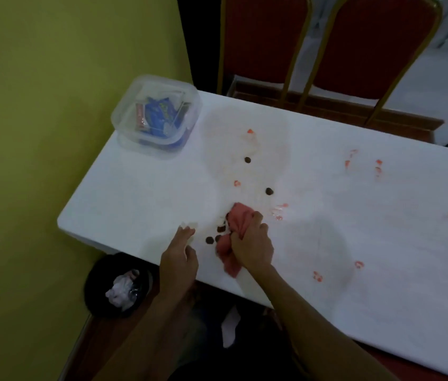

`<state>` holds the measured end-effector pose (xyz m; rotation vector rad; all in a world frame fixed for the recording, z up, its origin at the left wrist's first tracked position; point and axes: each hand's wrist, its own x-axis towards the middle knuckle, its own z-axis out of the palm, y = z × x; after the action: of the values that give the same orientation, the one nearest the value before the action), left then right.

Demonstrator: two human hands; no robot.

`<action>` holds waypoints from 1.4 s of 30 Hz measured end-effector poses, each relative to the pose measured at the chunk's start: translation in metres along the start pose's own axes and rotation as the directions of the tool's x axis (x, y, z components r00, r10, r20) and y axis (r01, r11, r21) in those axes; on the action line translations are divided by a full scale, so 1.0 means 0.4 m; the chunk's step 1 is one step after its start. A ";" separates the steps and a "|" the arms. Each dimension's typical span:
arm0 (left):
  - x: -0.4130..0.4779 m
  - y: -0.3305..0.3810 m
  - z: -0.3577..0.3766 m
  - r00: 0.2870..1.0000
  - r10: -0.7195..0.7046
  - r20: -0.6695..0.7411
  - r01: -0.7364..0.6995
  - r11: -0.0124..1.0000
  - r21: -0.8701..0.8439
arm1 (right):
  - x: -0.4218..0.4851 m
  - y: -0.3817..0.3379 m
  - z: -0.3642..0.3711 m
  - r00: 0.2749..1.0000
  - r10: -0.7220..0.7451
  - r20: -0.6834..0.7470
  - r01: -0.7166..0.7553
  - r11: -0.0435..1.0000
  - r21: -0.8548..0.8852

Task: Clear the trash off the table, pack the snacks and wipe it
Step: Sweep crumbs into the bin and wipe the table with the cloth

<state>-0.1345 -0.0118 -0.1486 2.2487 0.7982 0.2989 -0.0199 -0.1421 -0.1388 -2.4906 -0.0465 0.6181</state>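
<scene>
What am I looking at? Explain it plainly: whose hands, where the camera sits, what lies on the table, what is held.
There is no machine here: a person works with bare hands, and the single picture comes from a camera worn on their head, looking down. The right hand grips a bunched pink cloth on the white table, beside dark round bits. The left hand lies open at the table's near edge. Pink-red smears dot the surface. A clear container with snack packets stands at the far left corner. A black bin with crumpled trash sits on the floor below.
</scene>
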 end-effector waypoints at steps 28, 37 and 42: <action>0.324 0.034 0.159 0.999 0.032 0.004 -0.032 0.997 0.065 | 0.235 -0.064 -0.072 0.998 0.033 -0.050 -0.039 0.991 -0.129; 0.233 0.048 0.284 0.997 0.079 -0.023 -0.068 0.948 0.310 | 0.448 -0.069 -0.232 0.969 -0.036 -0.243 0.020 0.997 -0.070; 0.237 0.046 0.287 0.999 0.040 -0.013 -0.033 0.934 0.356 | 0.507 -0.108 -0.187 0.992 0.018 -0.128 -0.027 0.997 -0.072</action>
<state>-0.0034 -0.0267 -0.2199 2.6054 0.8790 0.2062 0.1983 -0.1116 -0.1460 -2.5998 0.0076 0.4733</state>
